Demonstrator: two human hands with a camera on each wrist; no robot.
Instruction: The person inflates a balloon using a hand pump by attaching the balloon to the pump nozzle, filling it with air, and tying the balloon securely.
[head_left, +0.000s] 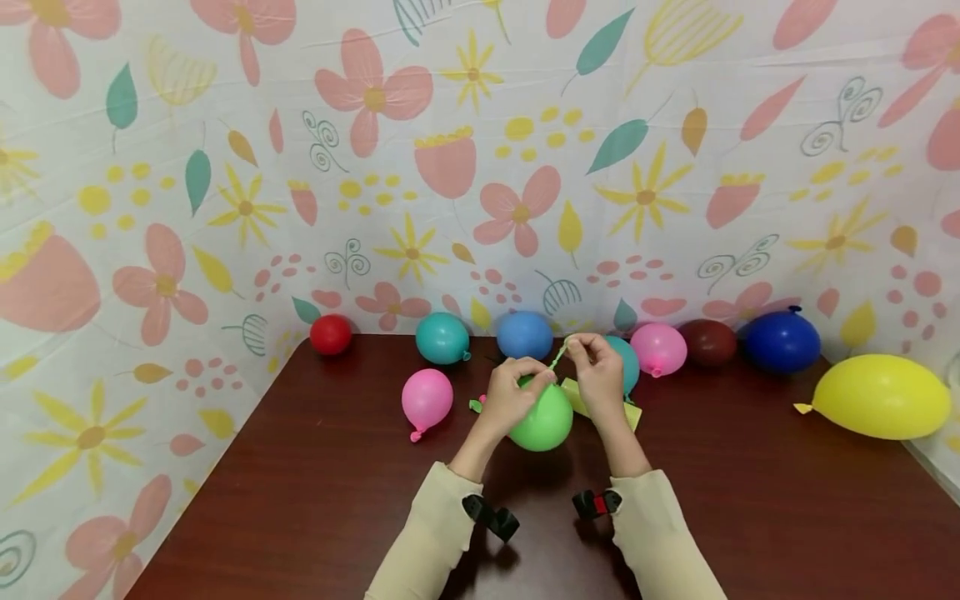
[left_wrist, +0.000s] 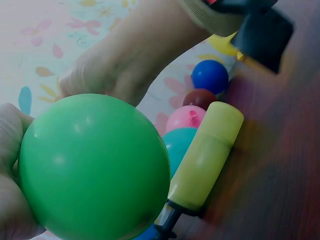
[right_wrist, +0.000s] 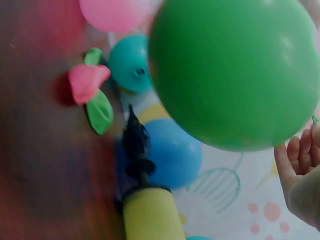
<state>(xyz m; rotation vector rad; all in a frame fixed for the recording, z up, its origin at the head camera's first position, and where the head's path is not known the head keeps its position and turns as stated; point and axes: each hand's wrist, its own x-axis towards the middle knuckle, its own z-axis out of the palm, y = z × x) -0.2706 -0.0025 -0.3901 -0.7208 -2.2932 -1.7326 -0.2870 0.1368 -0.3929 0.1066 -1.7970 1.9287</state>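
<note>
Round bright-green rubber balloon [head_left: 543,425]: held above glossy dark-brown table [head_left: 322,500], twisted neck [head_left: 558,357] pulled upward
Left hand [head_left: 516,393]: pinching base of neck, at top of green balloon
Right hand [head_left: 602,377]: pinching tip of neck, up and right of green balloon
Yellow cylindrical hand pump [left_wrist: 212,150]: lying on table, just right of green balloon
Limp pink balloon [right_wrist: 87,82]: on table, near left of green balloon
Round inflated pink balloon [head_left: 427,398]: farther left of green balloon
Oblong yellow balloon [head_left: 881,397]: far right of green balloon
Floral-print fabric backdrop [head_left: 465,208]: behind green balloon
</note>
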